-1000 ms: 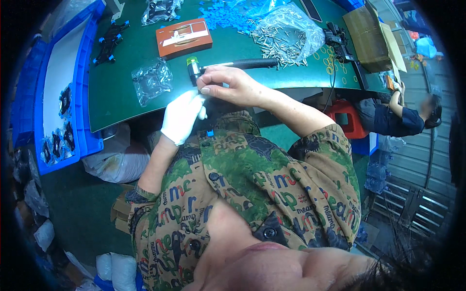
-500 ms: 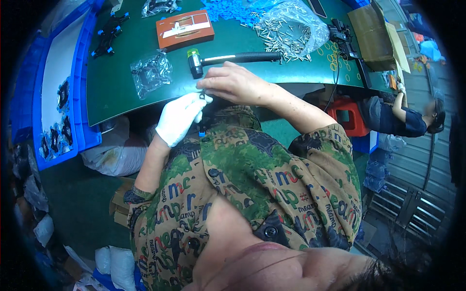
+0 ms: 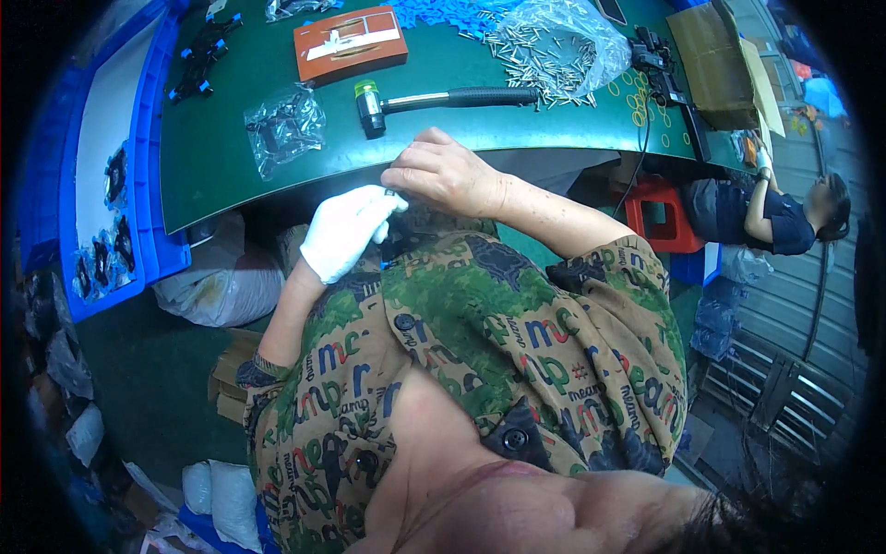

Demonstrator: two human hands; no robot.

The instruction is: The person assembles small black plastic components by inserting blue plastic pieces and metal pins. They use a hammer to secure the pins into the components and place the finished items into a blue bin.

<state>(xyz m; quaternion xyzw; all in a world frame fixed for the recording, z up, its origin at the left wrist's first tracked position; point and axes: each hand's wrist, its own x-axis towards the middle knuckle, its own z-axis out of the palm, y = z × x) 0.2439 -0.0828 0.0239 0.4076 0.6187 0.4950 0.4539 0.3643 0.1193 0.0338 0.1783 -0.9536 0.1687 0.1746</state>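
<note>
My left hand, in a white glove, is closed on a small black part held at the table's near edge. Most of that part is hidden by the glove and lost against the dark shirt. My bare right hand meets the glove's fingertips, its own fingers curled into a pinch; whatever lies between them is too small to make out. Beyond the hands, a mallet with a green-and-black head lies on the table. A clear plastic bag with a black part inside rests to its left.
An orange-brown box stands behind the mallet. Metal pins spill from a clear bag beside blue pieces. Black parts with blue tips lie far left, near a blue crate. Another person works at right, by a cardboard box.
The glove's fingers have closed in, and the blue-tipped part below them shows less. My right hand remains pinched beside the glove. The view has shifted slightly.
</note>
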